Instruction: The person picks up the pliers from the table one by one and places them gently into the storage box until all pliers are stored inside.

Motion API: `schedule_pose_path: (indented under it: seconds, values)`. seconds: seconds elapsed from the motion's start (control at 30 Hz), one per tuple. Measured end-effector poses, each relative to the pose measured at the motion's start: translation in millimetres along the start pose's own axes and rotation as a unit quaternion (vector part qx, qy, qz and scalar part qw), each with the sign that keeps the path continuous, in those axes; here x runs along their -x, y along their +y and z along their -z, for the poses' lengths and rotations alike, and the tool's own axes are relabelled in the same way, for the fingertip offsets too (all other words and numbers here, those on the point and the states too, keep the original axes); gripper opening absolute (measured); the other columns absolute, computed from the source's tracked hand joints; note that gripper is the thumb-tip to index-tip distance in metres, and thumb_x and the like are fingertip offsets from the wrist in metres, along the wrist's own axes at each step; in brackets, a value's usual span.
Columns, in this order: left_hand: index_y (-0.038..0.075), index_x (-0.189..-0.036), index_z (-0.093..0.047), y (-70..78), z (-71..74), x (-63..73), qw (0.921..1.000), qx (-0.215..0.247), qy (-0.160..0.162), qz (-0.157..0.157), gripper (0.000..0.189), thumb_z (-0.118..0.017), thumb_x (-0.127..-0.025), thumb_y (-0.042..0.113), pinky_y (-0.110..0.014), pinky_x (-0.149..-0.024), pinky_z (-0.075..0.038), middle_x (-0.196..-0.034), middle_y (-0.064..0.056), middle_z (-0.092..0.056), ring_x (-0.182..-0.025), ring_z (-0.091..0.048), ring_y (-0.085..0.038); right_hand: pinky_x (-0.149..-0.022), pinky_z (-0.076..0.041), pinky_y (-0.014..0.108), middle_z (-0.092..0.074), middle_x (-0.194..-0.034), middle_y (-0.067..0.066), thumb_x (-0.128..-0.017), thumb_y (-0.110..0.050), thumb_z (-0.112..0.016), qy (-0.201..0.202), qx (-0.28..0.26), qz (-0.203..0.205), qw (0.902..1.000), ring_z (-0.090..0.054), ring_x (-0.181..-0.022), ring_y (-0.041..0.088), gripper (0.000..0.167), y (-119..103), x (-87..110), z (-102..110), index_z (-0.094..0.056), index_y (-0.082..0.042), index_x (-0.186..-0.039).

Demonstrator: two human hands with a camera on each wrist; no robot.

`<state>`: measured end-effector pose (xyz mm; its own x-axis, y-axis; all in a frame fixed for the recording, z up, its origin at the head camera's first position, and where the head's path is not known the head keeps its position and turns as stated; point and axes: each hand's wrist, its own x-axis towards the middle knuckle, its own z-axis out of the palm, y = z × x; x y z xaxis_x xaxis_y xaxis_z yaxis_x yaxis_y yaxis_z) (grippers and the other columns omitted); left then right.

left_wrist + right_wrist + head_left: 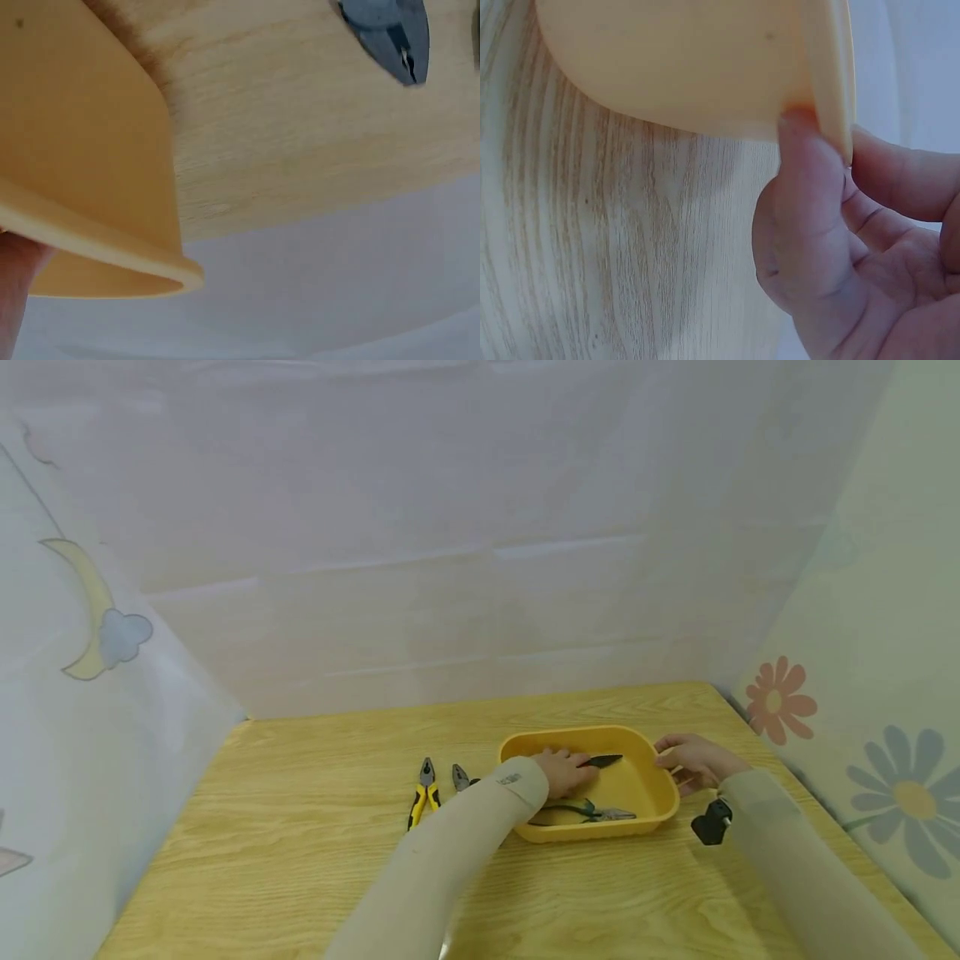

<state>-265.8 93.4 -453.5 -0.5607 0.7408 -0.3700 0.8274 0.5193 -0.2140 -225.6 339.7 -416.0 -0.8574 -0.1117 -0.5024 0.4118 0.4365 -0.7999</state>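
Observation:
My left hand [562, 772] reaches into a yellow plastic basket [660, 789] and holds a pair of long-nose pliers [603, 761]. The dark jaws point right past the fingers; the palm hides the handles. In front of them, inside the basket, lies another pair of pliers [611, 814] with dark green handles. My right hand [697, 760] pinches the basket's right rim, thumb on one side and a bent finger on the other, as the right wrist view shows. Left of the basket are yellow-and-black pliers [425, 793] and a second pair [461, 777], partly behind my left sleeve.
The wooden table [315, 785] meets a pale sheet-covered wall [420, 635] at the back. Side walls with printed flowers and a moon close in left and right. A small black device [712, 822] hangs at my right wrist.

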Motion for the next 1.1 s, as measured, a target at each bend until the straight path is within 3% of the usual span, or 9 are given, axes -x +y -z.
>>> schedule_pose_path:
  seconds: [0.23, 0.47, 0.77, 1.1]
  values:
    - [0.03, -0.156, -0.02, -2.6, 0.0, 12.3, 0.9987, -0.002, 0.05, 0.01, 0.056, -0.039, -0.104, 0.041, -0.034, -0.109, -0.032, -0.157, 0.004, -0.023, -0.141, -0.028, -0.017, -0.066, -0.058, 0.039, -0.057, -0.089, 0.012, -0.1, -0.005, -0.047, 0.003, 0.0, -0.001, 1.0, -0.061, -0.072, 0.022, 0.028, 1, -2.5, 3, -0.041, 0.009, -0.124]
    - [0.029, -0.156, -0.023, -5.5, -4.6, 24.3, 0.9951, 0.027, 0.089, 0.033, 0.057, -0.041, -0.103, 0.042, -0.037, -0.11, -0.032, -0.158, 0.0, -0.023, -0.142, -0.026, -0.021, -0.065, -0.057, 0.038, -0.058, -0.089, 0.011, -0.101, -0.006, -0.047, 0.003, 0.005, 0.001, 1.0, -0.061, -0.071, 0.021, 0.03, 0, -5.4, 5, -0.04, 0.009, -0.126]
    - [0.022, -0.154, -0.029, -12.9, 0.5, 41.1, 0.9907, 0.033, 0.128, 0.032, 0.056, -0.043, -0.103, 0.04, -0.035, -0.106, -0.037, -0.156, -0.006, -0.027, -0.14, -0.031, -0.024, -0.065, -0.057, 0.038, -0.058, -0.088, 0.01, -0.1, -0.006, -0.047, 0.004, 0.003, -0.001, 1.0, -0.06, -0.071, 0.02, 0.031, 1, -5.5, 6, -0.04, 0.009, -0.126]
    - [0.02, -0.154, -0.029, -17.5, 2.9, 57.4, 0.9863, 0.034, 0.159, 0.03, 0.057, -0.045, -0.103, 0.039, -0.036, -0.11, -0.032, -0.156, -0.01, -0.027, -0.142, -0.028, -0.026, -0.066, -0.057, 0.038, -0.058, -0.089, 0.01, -0.101, -0.007, -0.047, 0.008, 0.007, -0.006, 0.9999, -0.059, -0.071, 0.02, 0.032, 1, -4.7, 8, -0.04, 0.009, -0.127]
